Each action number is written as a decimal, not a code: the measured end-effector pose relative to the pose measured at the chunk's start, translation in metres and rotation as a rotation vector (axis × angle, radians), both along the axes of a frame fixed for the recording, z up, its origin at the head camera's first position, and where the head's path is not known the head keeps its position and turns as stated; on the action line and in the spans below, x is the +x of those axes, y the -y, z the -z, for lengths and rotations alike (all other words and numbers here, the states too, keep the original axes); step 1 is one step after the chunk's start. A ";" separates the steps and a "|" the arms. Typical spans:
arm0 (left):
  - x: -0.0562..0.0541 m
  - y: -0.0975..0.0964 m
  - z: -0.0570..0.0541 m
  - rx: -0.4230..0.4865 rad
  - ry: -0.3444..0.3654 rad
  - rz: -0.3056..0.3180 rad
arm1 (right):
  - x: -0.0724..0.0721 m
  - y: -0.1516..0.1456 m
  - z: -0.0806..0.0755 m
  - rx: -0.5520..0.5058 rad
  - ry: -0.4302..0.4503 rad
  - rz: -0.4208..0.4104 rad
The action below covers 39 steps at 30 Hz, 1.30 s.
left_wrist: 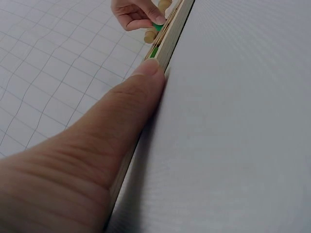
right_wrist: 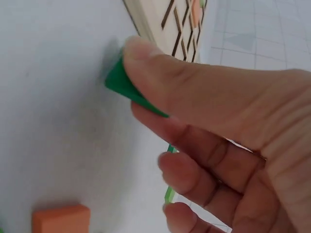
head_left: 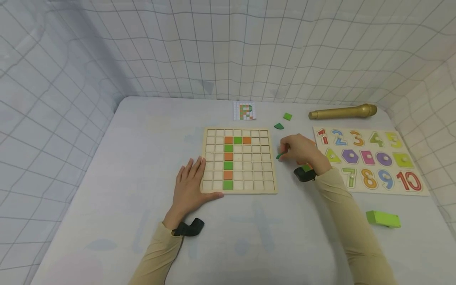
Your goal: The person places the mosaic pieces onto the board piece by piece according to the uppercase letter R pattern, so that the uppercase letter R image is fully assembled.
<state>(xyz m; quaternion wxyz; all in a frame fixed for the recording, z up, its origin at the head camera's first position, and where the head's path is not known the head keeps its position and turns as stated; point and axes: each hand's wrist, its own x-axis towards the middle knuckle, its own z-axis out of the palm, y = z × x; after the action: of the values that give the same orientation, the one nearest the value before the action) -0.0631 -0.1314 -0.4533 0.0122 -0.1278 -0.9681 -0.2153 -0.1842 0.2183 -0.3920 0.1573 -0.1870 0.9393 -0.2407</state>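
Observation:
A wooden grid board (head_left: pixel 251 166) lies flat in the middle of the table, with orange and green square tiles set in one column and along its second row. My left hand (head_left: pixel 189 186) rests on the board's left edge, fingers straight and thumb (left_wrist: pixel 141 85) along the near edge. Just off the board's right side, my right hand (head_left: pixel 299 150) pinches a dark green quarter-circle tile (right_wrist: pixel 121 82) between thumb and forefinger. Beyond it on the table lie another dark green quarter-circle tile (head_left: pixel 279 126) and a light green square tile (head_left: pixel 287 116).
A small pattern card (head_left: pixel 244 111) lies behind the board. To the right are a gold toy microphone (head_left: pixel 342 112), a number and shape puzzle board (head_left: pixel 370 160) and a green block (head_left: pixel 383 219). An orange tile (right_wrist: pixel 60 219) lies below the right hand.

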 end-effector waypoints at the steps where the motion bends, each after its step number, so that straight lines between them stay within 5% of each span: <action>1: 0.000 0.000 0.000 -0.002 -0.001 0.000 | 0.000 0.000 0.001 -0.027 -0.005 0.011; 8: 0.000 0.001 0.002 -0.009 -0.007 -0.003 | -0.004 0.011 0.008 -0.245 -0.098 0.111; 16: 0.001 0.001 0.003 -0.001 -0.009 0.000 | -0.015 0.035 0.020 -0.361 -0.156 0.240; 28: 0.001 0.000 0.003 0.002 -0.011 0.001 | -0.018 0.062 0.025 -0.347 -0.074 0.363; 39: -0.001 0.001 0.003 -0.009 -0.017 0.005 | -0.017 0.070 0.022 -0.296 -0.060 0.359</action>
<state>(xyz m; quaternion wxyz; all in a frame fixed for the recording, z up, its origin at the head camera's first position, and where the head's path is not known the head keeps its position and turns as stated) -0.0640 -0.1320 -0.4562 0.0193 -0.1321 -0.9686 -0.2097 -0.2011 0.1484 -0.4141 0.0548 -0.0449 0.9162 -0.3944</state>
